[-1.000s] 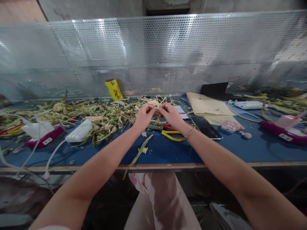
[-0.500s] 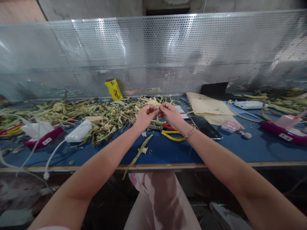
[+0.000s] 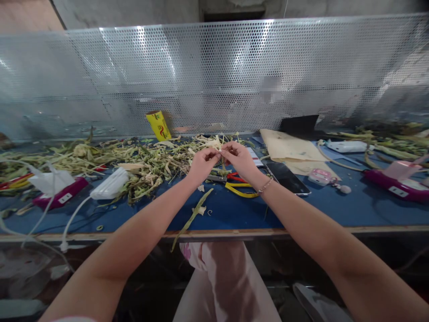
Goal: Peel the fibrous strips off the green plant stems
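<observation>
My left hand [image 3: 203, 161] and my right hand [image 3: 236, 156] meet above the blue table, fingertips touching. Both are closed in a pinch around a small pale plant piece [image 3: 220, 151], mostly hidden by the fingers. Just beyond them lies a heap of wilted, yellow-green plant scraps [image 3: 161, 158]. Below my hands rest pliers with yellow and red handles [image 3: 239, 190], partly covered by my right hand and wrist. A long green plant strip [image 3: 192, 219] hangs over the table's front edge, with pale shreds beside it.
A yellow packet [image 3: 158, 126] leans by the perforated metal screen [image 3: 201, 67]. On the left are a white power bank [image 3: 110, 183] and a purple power strip [image 3: 63, 192]. To the right lie a phone [image 3: 288, 178], brown paper [image 3: 291, 145], a pink earphone case [image 3: 320, 176] and another purple power strip [image 3: 395, 185].
My fingertips have shifted slightly and drawn closer together around the small plant piece. The objects on the table stay where they were.
</observation>
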`<move>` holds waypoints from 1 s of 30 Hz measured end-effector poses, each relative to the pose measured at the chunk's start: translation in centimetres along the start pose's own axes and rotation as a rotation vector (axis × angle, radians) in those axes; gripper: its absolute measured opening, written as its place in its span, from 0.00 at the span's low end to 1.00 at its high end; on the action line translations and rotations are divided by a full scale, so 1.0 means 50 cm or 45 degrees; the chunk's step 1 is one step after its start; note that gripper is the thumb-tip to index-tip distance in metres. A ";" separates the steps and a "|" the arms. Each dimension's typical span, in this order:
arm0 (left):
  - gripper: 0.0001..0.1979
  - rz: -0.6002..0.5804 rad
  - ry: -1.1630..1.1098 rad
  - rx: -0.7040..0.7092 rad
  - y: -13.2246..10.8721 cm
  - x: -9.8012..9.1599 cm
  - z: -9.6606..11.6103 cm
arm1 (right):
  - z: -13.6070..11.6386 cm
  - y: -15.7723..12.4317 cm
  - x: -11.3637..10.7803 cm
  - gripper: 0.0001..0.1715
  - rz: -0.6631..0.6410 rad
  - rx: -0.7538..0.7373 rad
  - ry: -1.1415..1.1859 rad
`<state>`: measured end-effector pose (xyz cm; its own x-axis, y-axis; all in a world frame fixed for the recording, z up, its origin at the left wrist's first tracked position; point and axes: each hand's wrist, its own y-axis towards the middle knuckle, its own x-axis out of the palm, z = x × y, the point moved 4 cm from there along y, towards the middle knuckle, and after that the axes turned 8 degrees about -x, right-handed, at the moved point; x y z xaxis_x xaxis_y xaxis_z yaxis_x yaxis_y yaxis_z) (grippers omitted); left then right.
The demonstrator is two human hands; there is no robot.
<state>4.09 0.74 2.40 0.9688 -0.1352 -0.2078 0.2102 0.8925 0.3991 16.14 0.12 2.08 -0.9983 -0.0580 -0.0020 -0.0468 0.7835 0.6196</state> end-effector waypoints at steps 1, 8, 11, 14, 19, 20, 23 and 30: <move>0.07 -0.005 0.002 0.000 -0.001 0.000 0.002 | 0.000 0.000 0.000 0.08 0.009 0.005 0.008; 0.07 -0.004 -0.111 -0.075 -0.003 0.003 -0.003 | 0.004 -0.001 0.003 0.13 0.041 0.117 0.145; 0.07 -0.012 -0.205 -0.132 0.000 0.006 -0.013 | 0.004 -0.004 0.006 0.15 0.051 0.191 0.239; 0.07 -0.001 -0.268 -0.164 0.003 0.006 -0.020 | 0.004 -0.006 0.007 0.18 0.059 0.245 0.323; 0.06 -0.019 -0.321 -0.177 0.004 0.007 -0.023 | 0.003 -0.006 0.007 0.20 0.033 0.252 0.377; 0.06 -0.021 -0.329 -0.171 0.004 0.007 -0.023 | 0.003 -0.006 0.007 0.20 0.028 0.245 0.377; 0.07 -0.008 -0.317 -0.154 0.004 0.006 -0.023 | 0.003 -0.005 0.007 0.19 0.024 0.227 0.364; 0.07 0.042 -0.184 -0.054 -0.002 0.003 -0.008 | 0.002 -0.006 0.010 0.17 0.014 0.191 0.309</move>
<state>4.17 0.82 1.98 0.9846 -0.1631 -0.0631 0.1749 0.9145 0.3649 15.66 -0.08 1.81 -0.9623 -0.1810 0.2031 -0.0584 0.8666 0.4956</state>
